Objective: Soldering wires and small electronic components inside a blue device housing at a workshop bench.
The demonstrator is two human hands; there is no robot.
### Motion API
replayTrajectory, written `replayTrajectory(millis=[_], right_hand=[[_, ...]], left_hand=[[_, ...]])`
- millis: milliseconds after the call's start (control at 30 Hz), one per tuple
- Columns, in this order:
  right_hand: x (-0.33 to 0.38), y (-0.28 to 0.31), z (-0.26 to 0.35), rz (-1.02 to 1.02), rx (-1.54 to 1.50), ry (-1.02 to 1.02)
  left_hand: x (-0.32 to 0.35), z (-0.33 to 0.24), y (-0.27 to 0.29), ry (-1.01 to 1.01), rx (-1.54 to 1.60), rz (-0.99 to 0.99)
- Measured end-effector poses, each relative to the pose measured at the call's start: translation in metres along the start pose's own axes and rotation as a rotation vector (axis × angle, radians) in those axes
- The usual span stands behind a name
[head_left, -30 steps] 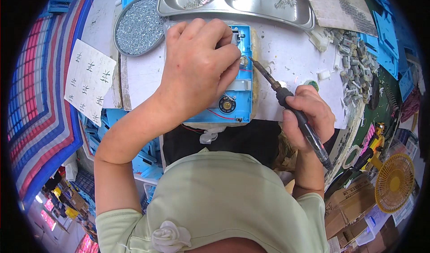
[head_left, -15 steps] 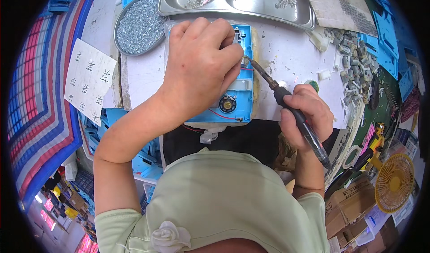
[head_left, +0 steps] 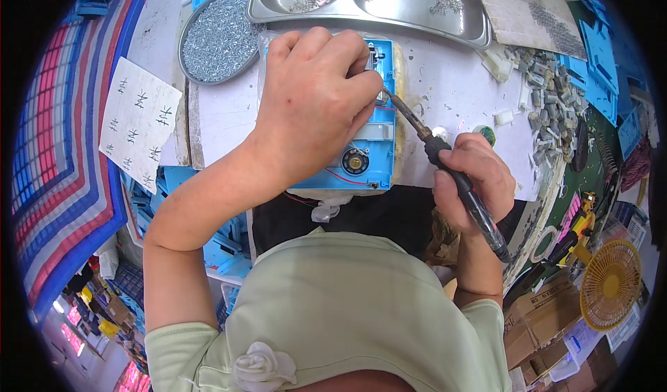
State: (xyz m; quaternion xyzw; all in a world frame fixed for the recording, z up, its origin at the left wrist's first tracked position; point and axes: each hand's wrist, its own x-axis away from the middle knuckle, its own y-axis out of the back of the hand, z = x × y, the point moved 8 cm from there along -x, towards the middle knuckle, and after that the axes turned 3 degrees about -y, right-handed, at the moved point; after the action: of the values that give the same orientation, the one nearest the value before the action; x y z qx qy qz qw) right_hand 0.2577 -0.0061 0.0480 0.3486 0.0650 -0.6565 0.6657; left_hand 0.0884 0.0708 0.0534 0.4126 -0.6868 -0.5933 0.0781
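A blue plastic casing [head_left: 375, 150] lies on the pale pad in front of me, with a small round speaker [head_left: 355, 161], red wires and metal parts inside. My left hand [head_left: 314, 100] is closed over its upper part, fingertips pinched together; what they hold is hidden under the hand. My right hand [head_left: 479, 177] grips a soldering iron [head_left: 464, 187] by its black handle. The iron's tip reaches into the casing close to my left thumb and index finger, by a small metal part.
A round tray [head_left: 221, 39] of small metal pieces stands at the upper left. Beyond the casing is a steel compartment tray [head_left: 417, 27] with springs. Loose small parts [head_left: 545, 107] pile up at the right. A marked paper [head_left: 137, 124] lies left; a yellow fan [head_left: 611, 284] stands lower right.
Both hands stay nearly in place. The soldering iron's handle end has shifted slightly left, and its tip remains beside my left fingertips.
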Motion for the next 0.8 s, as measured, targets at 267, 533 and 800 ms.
replayTrajectory(millis=[267,533,800], right_hand=[[0.002,0.007,-0.001,-0.059,0.023,0.016],[0.001,0.011,0.000,-0.046,0.025,-0.007],[0.003,0.016,0.001,-0.058,0.039,-0.005]], left_hand=[[0.000,0.000,-0.001,0.001,-0.016,0.011],[-0.001,-0.002,0.000,-0.003,-0.035,0.023],[-0.002,-0.003,0.000,-0.008,-0.046,0.041]])
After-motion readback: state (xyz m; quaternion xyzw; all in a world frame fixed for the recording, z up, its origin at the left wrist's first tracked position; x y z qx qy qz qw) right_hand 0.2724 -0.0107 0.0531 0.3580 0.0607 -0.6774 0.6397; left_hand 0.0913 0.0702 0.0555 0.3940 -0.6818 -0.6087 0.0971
